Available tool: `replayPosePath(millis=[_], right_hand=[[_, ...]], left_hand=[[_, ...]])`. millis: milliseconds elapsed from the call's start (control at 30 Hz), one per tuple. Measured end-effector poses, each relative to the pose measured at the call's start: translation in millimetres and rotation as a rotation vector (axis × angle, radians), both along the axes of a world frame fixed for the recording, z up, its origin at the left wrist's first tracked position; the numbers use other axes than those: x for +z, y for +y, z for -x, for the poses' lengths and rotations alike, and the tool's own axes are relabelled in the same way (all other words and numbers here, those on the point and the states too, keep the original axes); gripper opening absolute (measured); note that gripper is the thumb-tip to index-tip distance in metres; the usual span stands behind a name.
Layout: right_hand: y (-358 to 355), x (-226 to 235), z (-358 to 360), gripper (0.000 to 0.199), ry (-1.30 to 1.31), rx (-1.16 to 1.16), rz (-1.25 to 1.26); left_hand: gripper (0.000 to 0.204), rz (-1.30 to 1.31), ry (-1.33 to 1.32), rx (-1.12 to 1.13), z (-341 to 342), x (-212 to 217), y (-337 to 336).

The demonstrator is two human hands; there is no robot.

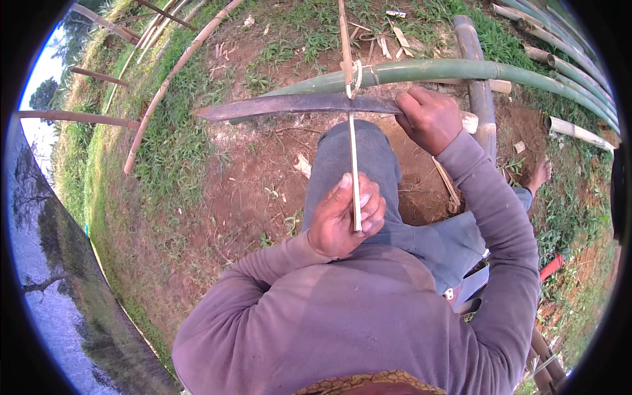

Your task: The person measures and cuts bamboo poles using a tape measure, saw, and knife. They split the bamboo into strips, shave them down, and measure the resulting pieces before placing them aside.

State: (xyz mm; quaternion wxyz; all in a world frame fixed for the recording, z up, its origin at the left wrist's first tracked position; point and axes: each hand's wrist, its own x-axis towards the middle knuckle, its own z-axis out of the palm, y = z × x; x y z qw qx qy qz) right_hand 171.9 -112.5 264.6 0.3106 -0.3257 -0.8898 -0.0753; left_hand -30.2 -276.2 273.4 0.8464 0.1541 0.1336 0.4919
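Note:
My right hand (431, 117) is closed round the handle of a machete (283, 108), whose long dark blade points left across my body. The handle itself is mostly hidden by my fingers. A thin pale bamboo strip (354, 158) runs away from me and meets the blade at a right angle. Its near end is pinched in my left hand (347, 214), over my thigh. Past the blade the strip looks wider and browner, and a pale loop of shaving (357, 78) curls up beside it. Just beyond lies a green bamboo pole (421, 71).
A grey-brown post (470, 46) crosses under the green pole. Several cut bamboo poles (566, 52) are stacked at the far right. On the left stands a bamboo rail frame (158, 99), with water (52, 283) beyond. Wood chips (303, 166) lie on bare soil.

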Motion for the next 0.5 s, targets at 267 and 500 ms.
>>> replayPosePath(millis=[267,500], right_hand=[[18.2,-6.0,-3.3,0.026,-0.068,-0.035,-0.015],[19.3,-6.0,-6.7,0.023,-0.063,-0.068,-0.022]], left_hand=[[0.044,-0.063,-0.02,-0.002,3.1,-5.9,2.6],[0.044,-0.032,-0.034,0.009,4.2,-6.4,8.7]])
